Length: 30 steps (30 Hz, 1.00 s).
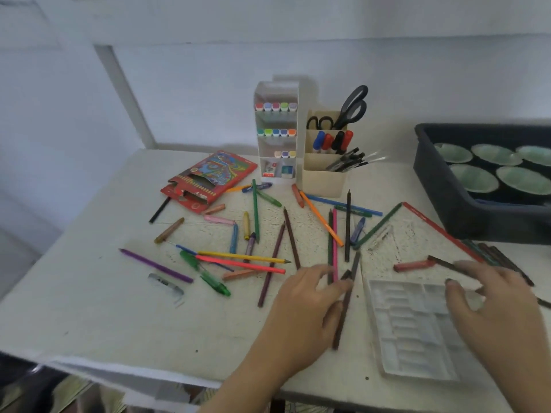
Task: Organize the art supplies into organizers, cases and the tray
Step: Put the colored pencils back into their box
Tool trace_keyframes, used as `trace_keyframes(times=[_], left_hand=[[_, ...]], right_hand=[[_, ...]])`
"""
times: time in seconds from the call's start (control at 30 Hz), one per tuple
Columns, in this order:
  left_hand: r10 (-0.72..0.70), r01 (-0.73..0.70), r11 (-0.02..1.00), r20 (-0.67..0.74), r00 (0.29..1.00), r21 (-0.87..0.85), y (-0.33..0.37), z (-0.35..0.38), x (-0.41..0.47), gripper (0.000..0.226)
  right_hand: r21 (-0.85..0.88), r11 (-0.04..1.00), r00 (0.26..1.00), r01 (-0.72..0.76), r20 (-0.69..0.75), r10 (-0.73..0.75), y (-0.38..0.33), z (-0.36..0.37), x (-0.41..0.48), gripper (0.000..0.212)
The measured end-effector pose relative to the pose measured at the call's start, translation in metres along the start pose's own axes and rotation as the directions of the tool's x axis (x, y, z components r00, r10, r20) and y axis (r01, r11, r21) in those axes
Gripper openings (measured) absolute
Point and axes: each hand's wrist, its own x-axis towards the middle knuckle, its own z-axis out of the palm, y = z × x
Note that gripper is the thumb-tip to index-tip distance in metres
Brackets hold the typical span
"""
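1. White-topped desk (89,293): coloured pencils, crayons and pens lie scattered from 9 to 3 o'clock; a clear plastic compartment tray (411,332) sits at 5 o'clock.
2. Left hand (307,305): grip clamped on a dark brown pencil (340,326) at 6 o'clock, just beside the tray.
3. Right hand (501,311): grip apart, fingers spread over the tray's right edge, holding nothing.
4. Advice: lift the pencil straight clear of crossing neighbours, then feed it point-first into the red cardboard pencil box (208,180) at 11 o'clock.
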Motion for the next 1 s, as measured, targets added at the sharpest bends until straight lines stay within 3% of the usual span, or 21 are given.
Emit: trace_keyframes(times=[0.17, 0.37, 0.53, 0.67, 1.0], left_hand=[[-0.176, 0.179, 0.984, -0.120, 0.977, 0.019, -0.060, -0.037, -0.010, 0.034], [-0.389, 0.416, 0.907, -0.261, 0.884, 0.057, -0.134, -0.081, -0.038, 0.033], [-0.503, 0.543, 0.839, -0.329, 0.799, 0.036, -0.169, -0.106, -0.052, 0.030], [-0.531, 0.570, 0.821, -0.337, 0.778, 0.023, -0.184, -0.114, -0.057, 0.028], [-0.524, 0.547, 0.837, -0.302, 0.796, -0.011, -0.205, -0.118, -0.045, 0.032]], right_hand=[[0.187, 0.950, 0.946, 0.249, 0.162, -0.279, -0.078, 0.042, 0.018, 0.023], [0.348, 0.789, 0.720, 0.506, 0.333, -0.609, -0.169, 0.119, 0.014, 0.015], [0.373, 0.737, 0.568, 0.564, 0.472, -0.674, -0.233, 0.166, 0.009, 0.010], [0.310, 0.741, 0.497, 0.595, 0.582, -0.643, -0.263, 0.188, 0.007, 0.010], [0.185, 0.697, 0.490, 0.693, 0.588, -0.643, -0.296, 0.201, 0.008, 0.017]])
